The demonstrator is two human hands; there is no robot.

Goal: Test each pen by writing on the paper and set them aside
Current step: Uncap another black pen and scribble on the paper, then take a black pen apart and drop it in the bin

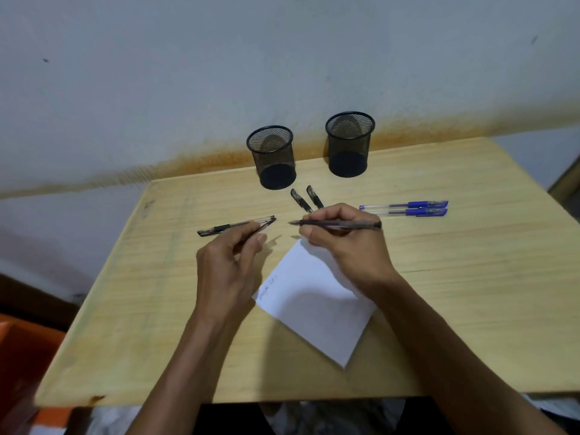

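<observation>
My right hand (342, 243) grips an uncapped dark pen (345, 225), held level above the table with its tip pointing left. My left hand (229, 265) pinches a small dark pen cap (267, 224) just left of that tip. Touching or just behind the cap lies a capped black pen (226, 228) on the table. A white paper (317, 306) lies slanted under both hands, with a short line of writing (266, 287) near its left edge. Two black pens (300, 200) lie beyond my right hand, partly hidden by it. Two blue pens (408, 208) lie side by side to the right.
Two black mesh pen cups (273, 158) (350, 146) stand at the back of the wooden table (470, 277), close to the wall. An orange object (22, 356) sits below the table's left edge.
</observation>
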